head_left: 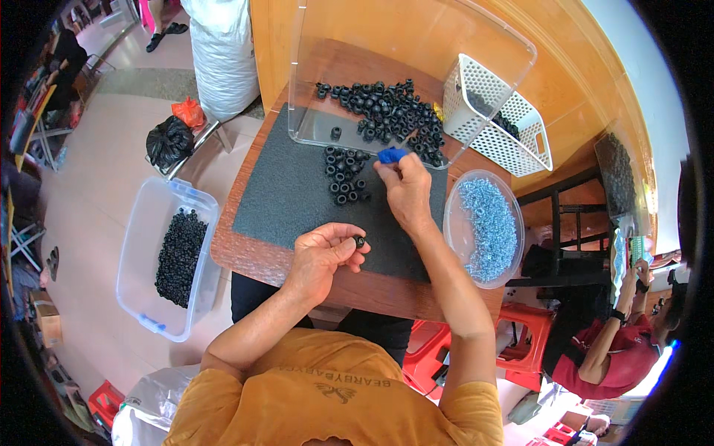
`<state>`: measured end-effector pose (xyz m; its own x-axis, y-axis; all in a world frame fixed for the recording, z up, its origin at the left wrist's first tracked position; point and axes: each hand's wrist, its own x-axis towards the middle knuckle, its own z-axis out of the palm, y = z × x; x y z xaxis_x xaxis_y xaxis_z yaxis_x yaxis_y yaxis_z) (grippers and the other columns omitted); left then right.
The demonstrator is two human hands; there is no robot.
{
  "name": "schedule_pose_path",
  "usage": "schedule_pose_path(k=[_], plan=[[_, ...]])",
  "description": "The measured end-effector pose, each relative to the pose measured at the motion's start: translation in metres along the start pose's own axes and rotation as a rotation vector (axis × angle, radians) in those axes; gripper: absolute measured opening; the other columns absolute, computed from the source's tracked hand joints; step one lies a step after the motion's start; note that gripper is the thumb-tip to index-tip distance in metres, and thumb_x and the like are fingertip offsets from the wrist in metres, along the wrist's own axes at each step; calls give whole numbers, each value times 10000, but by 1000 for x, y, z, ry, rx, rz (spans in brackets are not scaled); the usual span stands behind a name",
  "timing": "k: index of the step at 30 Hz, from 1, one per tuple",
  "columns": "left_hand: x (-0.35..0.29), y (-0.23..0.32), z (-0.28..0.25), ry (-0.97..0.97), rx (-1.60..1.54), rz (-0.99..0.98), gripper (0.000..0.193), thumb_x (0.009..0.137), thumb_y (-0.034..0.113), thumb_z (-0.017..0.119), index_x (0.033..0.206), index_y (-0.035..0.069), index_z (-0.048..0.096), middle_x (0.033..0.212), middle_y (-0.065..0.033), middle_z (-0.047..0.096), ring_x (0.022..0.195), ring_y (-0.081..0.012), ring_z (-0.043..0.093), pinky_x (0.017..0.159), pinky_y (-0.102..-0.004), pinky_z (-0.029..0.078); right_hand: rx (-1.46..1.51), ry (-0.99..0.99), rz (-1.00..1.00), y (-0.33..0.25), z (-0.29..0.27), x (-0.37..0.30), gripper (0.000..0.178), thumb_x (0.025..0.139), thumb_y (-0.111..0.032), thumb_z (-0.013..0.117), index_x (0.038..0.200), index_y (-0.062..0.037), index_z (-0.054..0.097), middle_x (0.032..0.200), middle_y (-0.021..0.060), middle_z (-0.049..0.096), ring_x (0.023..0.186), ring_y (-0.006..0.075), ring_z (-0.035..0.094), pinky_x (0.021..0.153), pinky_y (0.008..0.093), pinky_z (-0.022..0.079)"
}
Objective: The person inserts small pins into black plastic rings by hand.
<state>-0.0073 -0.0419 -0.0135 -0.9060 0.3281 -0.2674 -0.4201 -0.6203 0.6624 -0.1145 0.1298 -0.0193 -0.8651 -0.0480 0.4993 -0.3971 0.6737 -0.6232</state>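
My left hand, near the front of the table, pinches a small black ring-shaped part between thumb and fingers. Farther forward and to the right, my right hand is closed at a small blue piece; whether that is a cloth, a cap or a finger cover I cannot tell. Just left of it, several loose black parts lie grouped on a dark grey mat. Behind them, a large heap of the same black parts lies within a clear plastic box standing open toward me.
A round clear tub of small pale-blue pieces sits at the table's right edge. Behind it is a white perforated basket. On the floor at left stands a clear bin of black parts. A co-worker in red sits at right.
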Motion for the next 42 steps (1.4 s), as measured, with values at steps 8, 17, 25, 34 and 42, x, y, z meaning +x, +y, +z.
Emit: schedule_pose_path(k=[8, 17, 25, 34, 42], plan=[[2, 2, 0, -9, -53, -23, 169, 861, 48, 586, 1009, -32, 599, 853, -129, 655, 683, -144, 621, 604, -250, 504, -155, -76, -301, 7, 6, 20, 213, 684, 57, 649, 860, -57, 614, 745, 103, 547, 716, 272, 558, 624, 342, 444], [1, 2, -1, -1, -14, -5, 164, 869, 40, 577, 1013, -35, 598, 852, -132, 654, 690, -148, 623, 600, -250, 506, -33, -12, -156, 2, -12, 16, 192, 655, 36, 663, 811, -57, 600, 715, 113, 573, 728, 308, 547, 620, 403, 437], [1, 2, 1, 6, -15, -17, 167, 865, 38, 580, 1011, -41, 596, 851, -131, 654, 680, -146, 622, 596, -249, 507, -185, -105, -345, 8, 9, 25, 299, 619, 33, 691, 889, -52, 597, 781, 111, 558, 767, 307, 544, 650, 380, 445], [2, -2, -1, 0, 8, 2, 180, 861, 54, 588, 1016, -38, 591, 858, -138, 654, 680, -158, 623, 604, -265, 507, -384, -156, -496, -1, 13, 37, 231, 615, 43, 653, 760, -21, 484, 750, 128, 537, 753, 334, 493, 639, 431, 413], [3, -3, -3, -13, 5, 4, 183, 869, 70, 578, 1020, -33, 589, 864, -143, 654, 689, -170, 626, 613, -286, 507, -379, -264, -382, 7, -9, 27, 227, 621, 14, 664, 759, -16, 486, 760, 136, 546, 770, 345, 506, 652, 424, 421]])
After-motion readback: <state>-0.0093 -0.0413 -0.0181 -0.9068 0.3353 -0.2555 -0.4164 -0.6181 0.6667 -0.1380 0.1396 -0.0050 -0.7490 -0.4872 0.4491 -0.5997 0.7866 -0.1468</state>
